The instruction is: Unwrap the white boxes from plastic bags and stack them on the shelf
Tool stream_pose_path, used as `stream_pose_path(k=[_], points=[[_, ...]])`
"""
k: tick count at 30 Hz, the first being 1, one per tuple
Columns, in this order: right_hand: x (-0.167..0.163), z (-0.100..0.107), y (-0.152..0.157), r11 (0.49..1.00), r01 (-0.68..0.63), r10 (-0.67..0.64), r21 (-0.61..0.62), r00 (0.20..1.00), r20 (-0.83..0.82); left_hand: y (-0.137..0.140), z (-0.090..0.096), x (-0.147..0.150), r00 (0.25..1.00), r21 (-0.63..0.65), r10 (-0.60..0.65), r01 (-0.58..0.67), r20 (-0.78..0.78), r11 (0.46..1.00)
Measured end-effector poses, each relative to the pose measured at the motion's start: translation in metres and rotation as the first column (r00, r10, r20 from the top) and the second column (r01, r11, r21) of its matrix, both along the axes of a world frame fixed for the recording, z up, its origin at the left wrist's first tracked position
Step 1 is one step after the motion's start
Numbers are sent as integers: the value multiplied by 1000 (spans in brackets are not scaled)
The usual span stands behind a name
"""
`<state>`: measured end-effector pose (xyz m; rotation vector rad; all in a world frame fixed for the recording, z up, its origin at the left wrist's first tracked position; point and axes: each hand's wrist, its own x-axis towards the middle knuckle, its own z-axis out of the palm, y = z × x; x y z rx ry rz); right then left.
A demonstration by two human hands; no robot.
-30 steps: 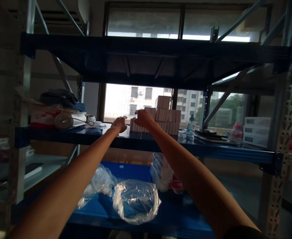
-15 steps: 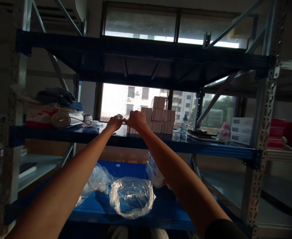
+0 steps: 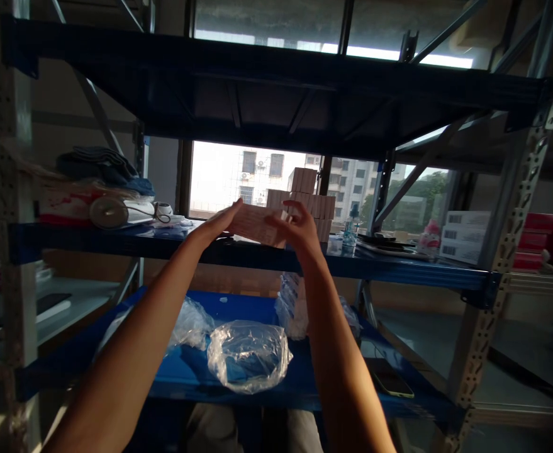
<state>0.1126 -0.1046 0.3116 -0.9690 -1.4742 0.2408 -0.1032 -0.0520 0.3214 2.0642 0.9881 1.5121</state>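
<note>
At the middle shelf's front edge, a row of small pale boxes (image 3: 253, 224) is pressed end to end between my hands, slightly tilted. My left hand (image 3: 218, 225) lies along its left end, fingers stretched. My right hand (image 3: 303, 228) grips the right end, with thumb and forefinger spread around the corner. Right behind rises a stack of similar boxes (image 3: 321, 206), stepped up to a single block on top. On the lower shelf, below my hands, sits an opened clear plastic bag (image 3: 250, 358).
The middle blue shelf (image 3: 375, 265) crosses in front, with an upper shelf (image 3: 257, 60) overhead. A small bottle (image 3: 350, 233), trays (image 3: 392, 247) and white boxes (image 3: 465, 236) stand right; folded cloth (image 3: 104, 168) lies left. Below are crumpled plastic (image 3: 191, 324) and a phone (image 3: 389, 377).
My hands, close together before, have moved apart and now hold the row of boxes between them. The view has shifted, and the phone on the lower shelf has come into sight.
</note>
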Motion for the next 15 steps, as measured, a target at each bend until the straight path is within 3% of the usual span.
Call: stream_pose_path(k=[2, 4, 7, 9, 12, 15], points=[[4, -14, -7, 993, -112, 118, 46, 980, -157, -34, -11, 1, 976, -61, -182, 190, 116, 980], [1, -31, -22, 972, -192, 219, 139, 949, -225, -72, -32, 4, 936, 21, -274, 276, 223, 961], [-4, -63, -55, 941, -267, 308, 208, 930, -199, -124, -80, 8, 910, 144, -218, 177, 352, 974], [-3, -88, -76, 946, -281, 303, 159, 943, -139, -149, -119, 8, 907, 110, -176, 145, 383, 983], [5, -132, -90, 961, -270, 275, 61, 958, -77, -161, -174, 5, 904, -34, -199, 229, 377, 973], [15, -182, -80, 941, -339, 334, -14, 933, -132, -148, -214, 5, 900, -223, -201, 303, 387, 927]])
